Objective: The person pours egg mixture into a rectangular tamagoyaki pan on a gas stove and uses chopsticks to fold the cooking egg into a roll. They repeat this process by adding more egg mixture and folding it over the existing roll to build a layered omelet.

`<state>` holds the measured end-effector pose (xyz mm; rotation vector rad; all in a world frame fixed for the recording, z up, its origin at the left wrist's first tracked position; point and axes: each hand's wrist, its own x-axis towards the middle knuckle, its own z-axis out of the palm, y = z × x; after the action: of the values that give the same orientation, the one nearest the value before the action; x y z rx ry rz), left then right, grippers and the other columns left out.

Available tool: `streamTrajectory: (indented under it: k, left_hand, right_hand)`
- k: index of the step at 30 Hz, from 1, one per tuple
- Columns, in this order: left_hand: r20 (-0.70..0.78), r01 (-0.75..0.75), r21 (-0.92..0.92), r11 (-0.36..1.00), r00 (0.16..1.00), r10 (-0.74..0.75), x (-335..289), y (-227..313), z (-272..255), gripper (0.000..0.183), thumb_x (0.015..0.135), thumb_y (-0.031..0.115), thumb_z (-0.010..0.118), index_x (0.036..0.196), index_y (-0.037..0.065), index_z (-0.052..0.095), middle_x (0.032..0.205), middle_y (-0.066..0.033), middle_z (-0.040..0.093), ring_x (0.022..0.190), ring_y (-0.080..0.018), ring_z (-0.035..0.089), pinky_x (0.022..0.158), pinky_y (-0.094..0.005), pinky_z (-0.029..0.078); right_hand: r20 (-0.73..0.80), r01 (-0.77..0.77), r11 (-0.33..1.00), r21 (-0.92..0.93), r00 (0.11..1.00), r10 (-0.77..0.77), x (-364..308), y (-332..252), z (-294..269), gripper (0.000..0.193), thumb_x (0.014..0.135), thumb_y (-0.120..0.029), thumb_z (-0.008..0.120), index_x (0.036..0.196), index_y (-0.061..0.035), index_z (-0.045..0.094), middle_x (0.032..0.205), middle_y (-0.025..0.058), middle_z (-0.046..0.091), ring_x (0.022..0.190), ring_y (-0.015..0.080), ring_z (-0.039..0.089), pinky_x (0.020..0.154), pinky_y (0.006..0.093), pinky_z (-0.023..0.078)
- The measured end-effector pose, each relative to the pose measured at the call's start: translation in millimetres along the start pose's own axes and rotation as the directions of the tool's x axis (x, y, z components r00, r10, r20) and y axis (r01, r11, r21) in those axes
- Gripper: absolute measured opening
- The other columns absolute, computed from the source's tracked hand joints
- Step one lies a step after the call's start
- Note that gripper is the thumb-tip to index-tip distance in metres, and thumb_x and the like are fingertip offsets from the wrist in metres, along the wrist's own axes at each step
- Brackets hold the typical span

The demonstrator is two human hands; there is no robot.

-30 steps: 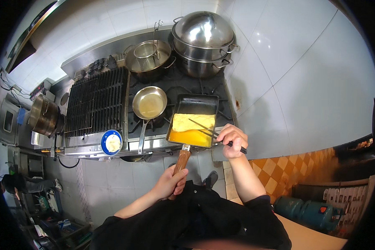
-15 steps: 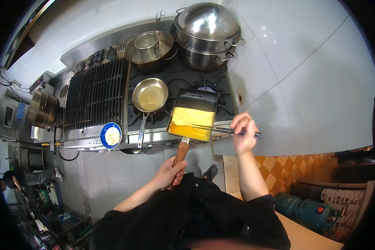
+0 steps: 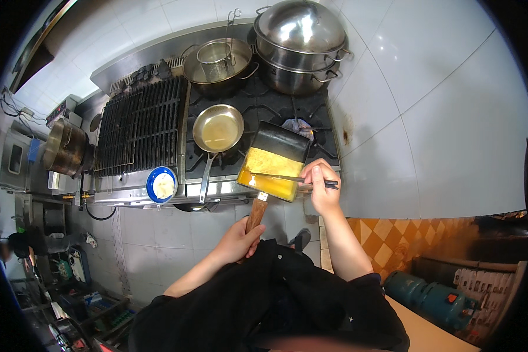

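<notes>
My left hand (image 3: 242, 239) is closed around the wooden handle of a rectangular omelette pan (image 3: 283, 138), which is tilted above the near right part of the stove. Inside the pan a folded yellow omelette (image 3: 271, 161) lies across the middle, with runny egg (image 3: 276, 186) spread on the side nearest the handle. My right hand (image 3: 322, 186) grips a pair of dark chopsticks (image 3: 296, 178) from the right. Their tips reach into the pan where the folded omelette meets the liquid egg. A lit burner (image 3: 299, 129) shows past the pan's far corner.
A small frying pan (image 3: 218, 126) with pale liquid stands left of my pan. Beyond sit a wide pot (image 3: 204, 82) holding a strainer and a lidded steamer (image 3: 299, 41). To the left are a black grill grate (image 3: 141, 126) and a blue-rimmed bowl (image 3: 161, 197). A tiled wall (image 3: 428, 129) bounds the right.
The pan has turned clockwise and tilted, uncovering more of the burner. My right hand has shifted left and slightly lower with the chopsticks, whose tips reach farther left across the egg.
</notes>
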<state>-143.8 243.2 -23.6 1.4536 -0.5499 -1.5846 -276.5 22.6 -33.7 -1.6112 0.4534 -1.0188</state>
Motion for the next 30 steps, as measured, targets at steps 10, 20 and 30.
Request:
streamTrajectory:
  k: [10,20,30]
  left_hand:
    - [-0.004,-0.007,-0.050,0.999,1.000,0.007,-2,-3,5,0.026,0.103,0.030,0.054,0.094,0.008,0.042,0.064,0.0017,0.046,0.047,-0.0073,0.046,0.042,-0.0232,0.038]
    - [0.018,-0.047,-0.030,0.998,0.999,0.048,9,-11,6,0.028,0.103,0.031,0.054,0.093,0.008,0.042,0.063,0.0013,0.046,0.047,-0.0080,0.047,0.042,-0.0234,0.038]
    - [-0.070,-0.082,0.057,0.995,0.994,0.086,111,-20,10,0.027,0.099,0.029,0.057,0.090,0.005,0.047,0.061,-0.0010,0.051,0.044,-0.0119,0.053,0.039,-0.0270,0.042]
  right_hand:
    - [-0.022,0.033,0.999,-0.010,0.999,-0.034,-4,2,4,0.031,0.102,-0.013,0.054,0.077,0.0040,0.060,0.082,0.0111,0.059,0.068,0.0162,0.062,0.064,0.0281,0.052]
    - [-0.106,-0.029,0.999,0.037,0.994,0.033,-7,5,-3,0.032,0.103,-0.014,0.052,0.076,0.0031,0.059,0.081,0.0100,0.058,0.069,0.0158,0.062,0.066,0.0282,0.051]
    - [-0.484,0.012,0.996,0.087,0.874,0.032,-69,-15,-61,0.044,0.106,-0.021,0.042,0.068,0.0004,0.049,0.078,0.0140,0.056,0.070,0.0231,0.060,0.063,0.0343,0.054]
